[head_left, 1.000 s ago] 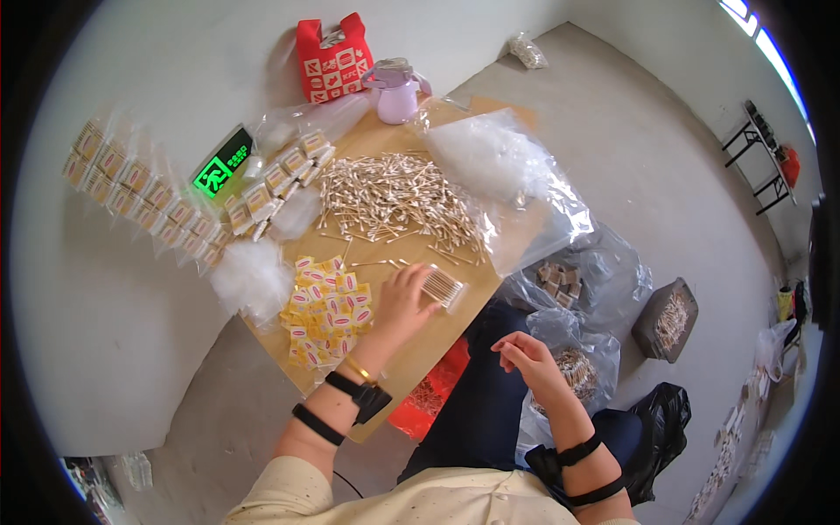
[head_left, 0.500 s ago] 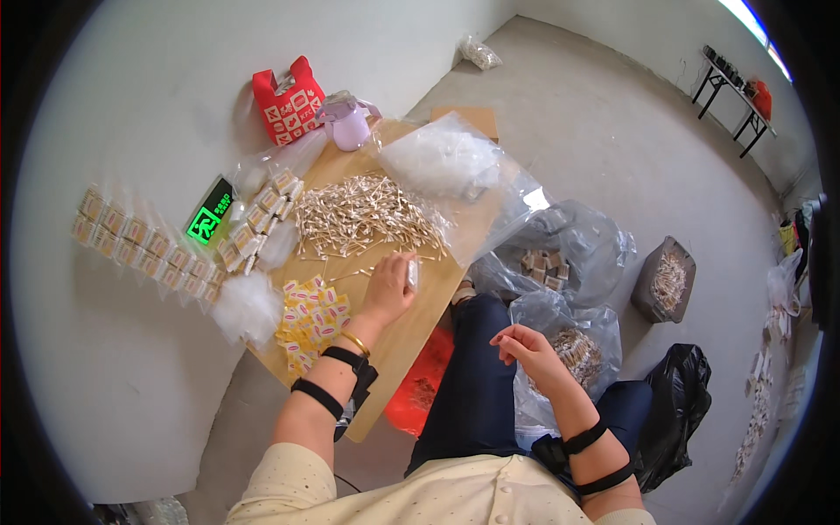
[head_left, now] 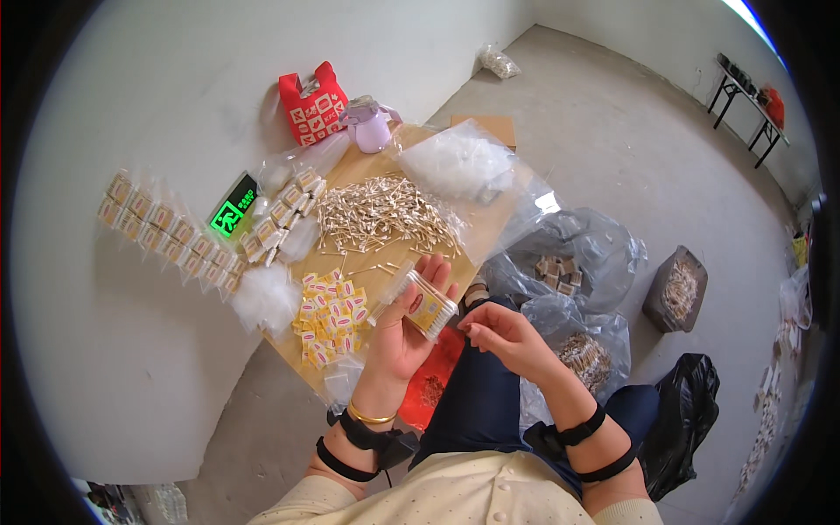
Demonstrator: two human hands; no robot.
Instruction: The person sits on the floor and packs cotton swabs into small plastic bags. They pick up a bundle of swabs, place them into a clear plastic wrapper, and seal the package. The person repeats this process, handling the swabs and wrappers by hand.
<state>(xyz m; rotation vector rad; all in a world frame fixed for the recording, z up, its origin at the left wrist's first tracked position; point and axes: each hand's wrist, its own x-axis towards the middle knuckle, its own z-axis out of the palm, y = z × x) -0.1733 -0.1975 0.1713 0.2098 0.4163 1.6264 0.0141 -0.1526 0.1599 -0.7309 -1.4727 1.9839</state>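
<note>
raised from the tabletop (head_left: 374, 280), the clear cotton-swab packet (head_left: 426, 308) is now clamped, label up, by the left hand's (head_left: 398, 343) fingers, exposed toward the right hand (head_left: 512, 343), its fingertips brought together.

Yellow, white and red mark the swab packet (head_left: 428, 311) and label cards (head_left: 331, 320); the table (head_left: 311, 262) is tan, the bottle (head_left: 371, 136) lilac.

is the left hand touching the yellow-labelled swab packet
Touching: the head view shows the left hand holding the yellow-labelled swab packet, thumb over it.
</note>
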